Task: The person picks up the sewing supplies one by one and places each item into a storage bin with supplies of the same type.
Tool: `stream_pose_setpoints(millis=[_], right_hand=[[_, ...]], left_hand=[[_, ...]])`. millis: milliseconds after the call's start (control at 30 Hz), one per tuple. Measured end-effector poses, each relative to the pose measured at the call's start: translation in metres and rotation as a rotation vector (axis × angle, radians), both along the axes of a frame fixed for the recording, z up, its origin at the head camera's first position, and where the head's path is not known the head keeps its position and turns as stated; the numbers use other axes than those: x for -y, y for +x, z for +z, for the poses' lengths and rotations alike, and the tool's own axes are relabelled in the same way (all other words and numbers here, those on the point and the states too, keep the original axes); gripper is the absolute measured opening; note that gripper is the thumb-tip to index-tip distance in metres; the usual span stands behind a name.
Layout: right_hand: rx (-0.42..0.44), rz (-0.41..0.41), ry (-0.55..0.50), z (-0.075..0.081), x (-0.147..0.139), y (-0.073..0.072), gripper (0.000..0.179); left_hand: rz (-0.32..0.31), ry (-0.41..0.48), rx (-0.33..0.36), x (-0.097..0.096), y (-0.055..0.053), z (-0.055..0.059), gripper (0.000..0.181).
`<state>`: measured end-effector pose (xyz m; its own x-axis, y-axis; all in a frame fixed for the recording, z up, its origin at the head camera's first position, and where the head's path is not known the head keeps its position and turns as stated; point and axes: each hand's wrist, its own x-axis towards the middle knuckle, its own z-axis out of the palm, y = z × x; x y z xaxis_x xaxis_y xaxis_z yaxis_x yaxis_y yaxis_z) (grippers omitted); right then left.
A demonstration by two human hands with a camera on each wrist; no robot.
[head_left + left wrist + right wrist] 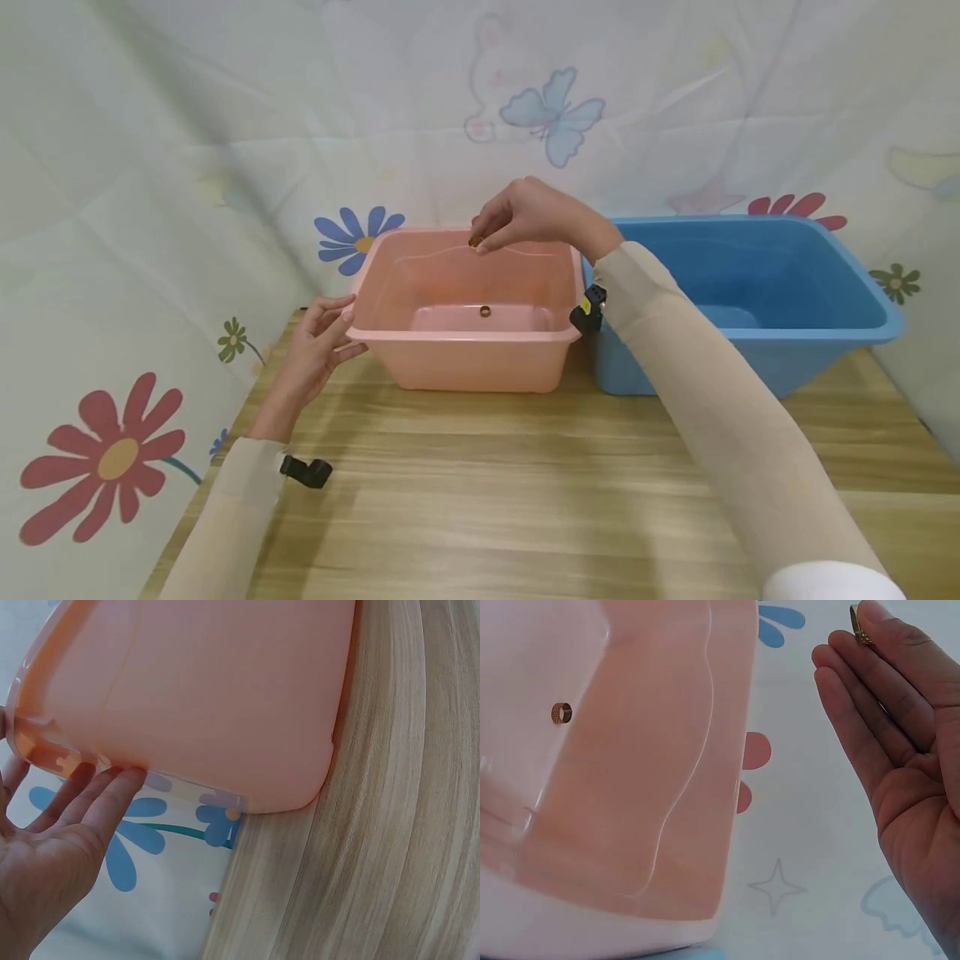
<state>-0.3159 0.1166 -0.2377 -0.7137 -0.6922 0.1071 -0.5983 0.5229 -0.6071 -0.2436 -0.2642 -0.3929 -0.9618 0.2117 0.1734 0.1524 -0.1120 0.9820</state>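
My right hand [528, 215] pinches a gold ring [861, 627] between thumb and forefinger, above the far side of the pink basin [461, 337]. The other fingers stretch out beside it in the right wrist view. A second gold ring [485, 312], a wide band, lies on the basin's floor. At the basin's left end, my left hand [318, 342] holds the rim, thumb near the top edge and fingers beneath. The left wrist view shows its fingertips [131, 778] against the basin's outer wall under the lip.
A larger blue basin [750, 335] stands right beside the pink one, under my right forearm. Both sit on a wood-grain table [465, 483]. Behind hangs a pale curtain [247, 108] printed with flowers and a butterfly.
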Motion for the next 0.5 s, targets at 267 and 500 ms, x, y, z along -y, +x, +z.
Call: stream_pose_setpoints(millis=[267,500], right_hand=[[0.162,-0.05,0.054,-0.01,-0.002,-0.016,0.028],[0.17,-0.069,0.097,-0.022,-0.01,-0.027,0.029]], left_hand=[[-0.017,0.031,0.012,-0.001,0.0,-0.001,0.027],[-0.023,0.01,-0.002,-0.002,0.0,-0.001,0.03]])
